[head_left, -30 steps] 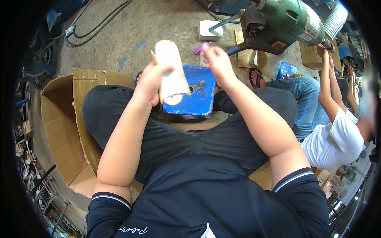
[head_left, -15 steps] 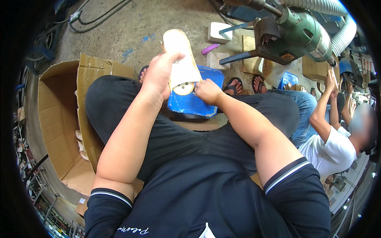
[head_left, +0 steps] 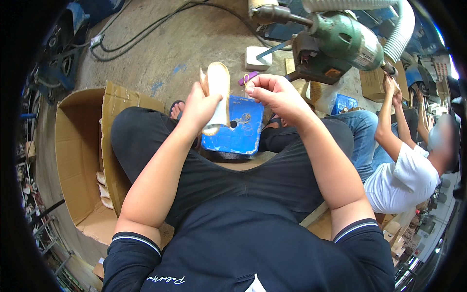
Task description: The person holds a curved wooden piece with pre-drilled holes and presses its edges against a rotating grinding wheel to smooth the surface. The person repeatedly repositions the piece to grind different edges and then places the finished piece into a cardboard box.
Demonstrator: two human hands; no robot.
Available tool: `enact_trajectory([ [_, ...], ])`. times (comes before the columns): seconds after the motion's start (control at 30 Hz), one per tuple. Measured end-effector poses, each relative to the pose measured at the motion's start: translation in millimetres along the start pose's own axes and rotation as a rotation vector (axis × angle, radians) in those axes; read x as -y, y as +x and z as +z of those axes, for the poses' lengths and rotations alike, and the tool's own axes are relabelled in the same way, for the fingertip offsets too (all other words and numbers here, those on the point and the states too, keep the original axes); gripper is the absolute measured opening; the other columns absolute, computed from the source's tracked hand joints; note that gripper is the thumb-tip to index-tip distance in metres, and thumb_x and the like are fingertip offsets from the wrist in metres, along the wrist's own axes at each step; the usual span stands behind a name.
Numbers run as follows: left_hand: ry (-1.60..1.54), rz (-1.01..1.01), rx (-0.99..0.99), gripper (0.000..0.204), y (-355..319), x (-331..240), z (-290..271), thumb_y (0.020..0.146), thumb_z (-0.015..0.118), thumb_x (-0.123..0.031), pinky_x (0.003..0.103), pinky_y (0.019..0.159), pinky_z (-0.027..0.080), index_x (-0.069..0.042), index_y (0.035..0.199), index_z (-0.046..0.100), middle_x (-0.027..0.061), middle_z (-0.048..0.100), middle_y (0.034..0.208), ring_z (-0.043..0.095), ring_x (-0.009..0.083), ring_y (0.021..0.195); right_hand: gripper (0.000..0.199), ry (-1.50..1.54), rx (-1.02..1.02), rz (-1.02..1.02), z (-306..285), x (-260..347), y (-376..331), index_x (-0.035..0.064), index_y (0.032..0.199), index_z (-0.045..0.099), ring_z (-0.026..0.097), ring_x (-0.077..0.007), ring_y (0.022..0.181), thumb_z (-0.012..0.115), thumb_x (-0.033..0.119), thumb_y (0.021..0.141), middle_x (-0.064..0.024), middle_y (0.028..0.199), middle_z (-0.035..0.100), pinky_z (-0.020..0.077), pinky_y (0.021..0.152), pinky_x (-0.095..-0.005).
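Observation:
My left hand [head_left: 200, 104] is closed around a white slipper [head_left: 219, 87] with a thin tan rim, held upright on edge over a blue stool [head_left: 228, 143] between my knees. The toe end points away from me. My right hand [head_left: 277, 97] is up to the right, apart from the slipper. Its thumb and forefinger pinch a thin yellowish strip [head_left: 246, 80], which curls above the fingertips. Thin yellowish curls [head_left: 245, 119] lie on the stool top beside its dark round hole.
At my left stands an open cardboard box [head_left: 80, 160] with several white pieces inside. A green motor machine [head_left: 345, 41] with a ribbed hose is at upper right. A purple object [head_left: 249, 77] and white block [head_left: 258, 58] lie ahead. A co-worker [head_left: 404, 175] sits at right.
The right hand has left the slipper's near end and moved up, now pinching a thin strip. The slipper has turned onto its edge and come down slightly in my left hand.

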State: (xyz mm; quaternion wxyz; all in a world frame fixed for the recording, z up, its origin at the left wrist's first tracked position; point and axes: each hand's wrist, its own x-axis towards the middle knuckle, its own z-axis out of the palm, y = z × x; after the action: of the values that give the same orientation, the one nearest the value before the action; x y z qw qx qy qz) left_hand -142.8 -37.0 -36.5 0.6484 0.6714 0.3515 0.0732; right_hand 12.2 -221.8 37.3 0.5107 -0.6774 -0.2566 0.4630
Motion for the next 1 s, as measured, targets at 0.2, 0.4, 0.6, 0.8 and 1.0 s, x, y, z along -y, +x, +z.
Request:
enact_trajectory([
  [0.2,-0.444,-0.053,0.441,0.076,-32,-9,35,0.104,0.061,-0.065,0.036,0.092,0.059,-0.003,0.146,0.053,0.0102,0.068,0.128,0.07,0.0207,0.111,0.023,0.1,-0.18,0.004,16,1,-28,0.0044,0.109,0.075,0.055,-0.0044,0.082,0.078,0.025,0.1,0.0048,0.093,0.069,0.047,0.075,-0.0228],
  [0.4,0.081,0.156,0.248,0.087,-36,-8,48,0.09,0.081,-0.063,0.04,0.101,0.055,0.003,0.14,0.055,0.02,0.07,0.13,0.069,0.0264,0.12,0.02,0.079,-0.179,-0.041,13,-15,-47,0.0028,0.112,0.075,0.056,-0.0034,0.083,0.075,0.02,0.102,0.0043,0.096,0.071,0.0483,0.077,-0.023],
  [0.6,-0.05,0.099,0.253,0.068,-31,-5,51,0.096,0.083,-0.041,0.037,0.102,0.054,0.001,0.141,0.055,0.015,0.068,0.132,0.066,0.0213,0.121,0.015,-0.197,-0.233,-0.231,20,-13,-61,0.0005,0.108,0.073,0.067,-0.0147,0.088,0.072,0.012,0.099,-0.0069,0.097,0.073,0.0541,0.083,-0.032],
  [0.8,-0.14,0.099,0.211,0.057,-30,-4,53,0.102,0.076,-0.033,0.038,0.102,0.056,-0.001,0.144,0.055,0.0137,0.067,0.134,0.066,0.0205,0.121,0.011,-0.44,-0.245,-0.499,41,-2,-76,0.0,0.103,0.07,0.067,-0.0209,0.084,0.073,0.01,0.098,-0.0106,0.092,0.065,0.0548,0.074,-0.0352],
  [1.0,-0.44,-0.041,0.398,0.093,-37,-11,48,0.095,0.057,-0.08,0.04,0.095,0.061,-0.003,0.146,0.054,0.0141,0.069,0.13,0.072,0.0234,0.113,0.014,-0.424,-0.368,-0.351,39,-11,-71,-0.0014,0.104,0.072,0.066,-0.017,0.079,0.073,0.012,0.099,-0.01,0.094,0.07,0.0552,0.074,-0.0333],
])
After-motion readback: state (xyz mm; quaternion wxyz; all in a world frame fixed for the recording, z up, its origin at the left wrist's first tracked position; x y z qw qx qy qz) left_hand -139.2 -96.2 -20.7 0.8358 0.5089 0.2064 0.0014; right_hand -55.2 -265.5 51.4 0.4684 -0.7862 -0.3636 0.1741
